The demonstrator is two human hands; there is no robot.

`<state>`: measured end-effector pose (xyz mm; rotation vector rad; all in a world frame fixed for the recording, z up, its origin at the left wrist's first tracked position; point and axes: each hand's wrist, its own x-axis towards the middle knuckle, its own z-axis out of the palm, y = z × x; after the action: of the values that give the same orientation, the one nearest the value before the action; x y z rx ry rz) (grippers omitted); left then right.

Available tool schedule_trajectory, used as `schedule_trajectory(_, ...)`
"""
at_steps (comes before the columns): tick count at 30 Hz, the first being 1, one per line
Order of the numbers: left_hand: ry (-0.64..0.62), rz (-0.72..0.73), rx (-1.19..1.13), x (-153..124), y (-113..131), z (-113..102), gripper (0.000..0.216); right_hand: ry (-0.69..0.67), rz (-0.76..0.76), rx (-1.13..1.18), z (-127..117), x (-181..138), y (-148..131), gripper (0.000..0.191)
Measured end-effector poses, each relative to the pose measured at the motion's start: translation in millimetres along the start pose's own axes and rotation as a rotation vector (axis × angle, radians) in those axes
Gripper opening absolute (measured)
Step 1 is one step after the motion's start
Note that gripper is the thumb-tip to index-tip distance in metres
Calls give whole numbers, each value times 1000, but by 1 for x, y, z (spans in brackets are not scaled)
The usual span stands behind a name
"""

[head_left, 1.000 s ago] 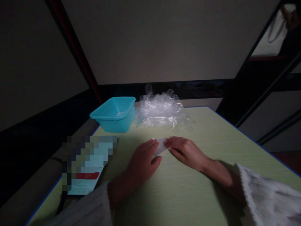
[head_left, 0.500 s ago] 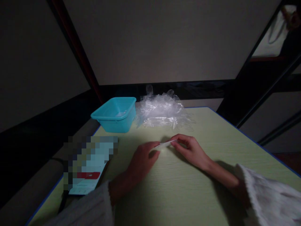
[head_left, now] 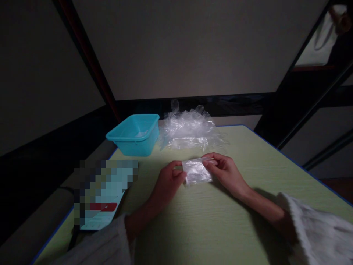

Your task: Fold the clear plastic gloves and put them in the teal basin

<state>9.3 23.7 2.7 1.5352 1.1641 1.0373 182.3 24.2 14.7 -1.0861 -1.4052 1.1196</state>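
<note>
A small folded piece of clear plastic film point(head_left: 197, 171) is held up just above the pale green table point(head_left: 209, 224), facing me. My left hand point(head_left: 168, 180) pinches its left edge with thumb and fingers. My right hand point(head_left: 224, 171) pinches its right top edge. Both wrists come out of pale knitted sleeves at the bottom of the view.
A heap of crumpled clear plastic point(head_left: 190, 129) lies at the table's far edge. To its left stands a turquoise tub point(head_left: 134, 134) with something pale inside. A blurred-out flat item with a red patch point(head_left: 103, 195) lies near the left edge. Dark frame bars rise behind.
The plastic piece lay flat under both hands a second ago. It has been lifted edge-on and now hangs upright, unfolded wider between the two pinches.
</note>
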Motion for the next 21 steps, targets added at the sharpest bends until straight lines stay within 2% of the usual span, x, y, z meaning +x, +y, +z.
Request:
schedule_trajectory(3,14,-69,-175,0,3,0,28,-15,3,-1,0,-1,0,26)
schedule_trajectory(6,16,-96,-242,0,6,0,24,-60,22,10,2,-2,-1,25)
schedule_trajectory(8,28,-106,-234,0,7,0,19,-98,36,32,3,-4,-2,25)
schedule_trajectory(13,60,-116,-214,0,5,-1,23,-164,40,78,3,-5,1,28)
schedule_trajectory(18,79,-131,-222,-2,7,-2,26,-190,-63,77,0,-5,2,50)
schedule_trajectory(21,98,-136,-226,-2,7,-3,26,-213,-83,23,0,-6,2,45)
